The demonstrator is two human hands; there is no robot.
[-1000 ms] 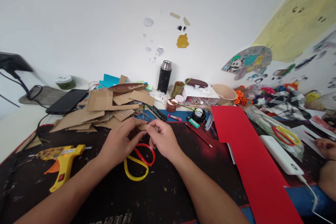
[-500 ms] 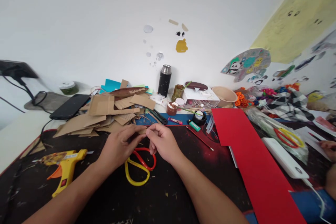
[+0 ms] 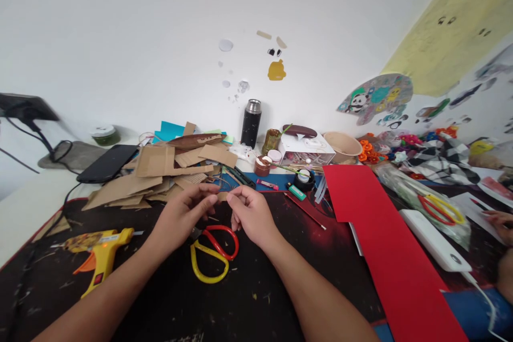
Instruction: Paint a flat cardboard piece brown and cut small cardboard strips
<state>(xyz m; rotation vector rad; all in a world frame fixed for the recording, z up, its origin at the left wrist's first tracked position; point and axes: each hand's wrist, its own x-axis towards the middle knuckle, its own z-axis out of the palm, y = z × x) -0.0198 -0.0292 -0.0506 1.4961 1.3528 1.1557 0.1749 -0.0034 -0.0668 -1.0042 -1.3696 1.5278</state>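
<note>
A small piece of brown cardboard (image 3: 223,197) spans the short gap between my two hands, above the dark mat. My right hand (image 3: 253,216) pinches its right end between thumb and bent fingers. At its left end are the thumb and fingertips of my left hand (image 3: 181,217), closed about the edge; their exact contact is partly hidden. Scissors (image 3: 210,279) with one red and one yellow handle lie just below the hands, their blades mostly covered by my left hand. Left of my left forearm rests a yellow hot glue gun (image 3: 105,256).
Cardboard scraps (image 3: 132,187) are heaped at the back left, near a black phone (image 3: 107,163). A black flask (image 3: 251,124) stands by the wall. Red card (image 3: 385,235) and a white power bank (image 3: 435,239) lie right. Another person's hand (image 3: 500,224) is at the right edge.
My hands have drawn slightly apart, showing more of the cardboard piece. My left thumb and fingers have shifted left, uncovering some of the scissors near the pivot.
</note>
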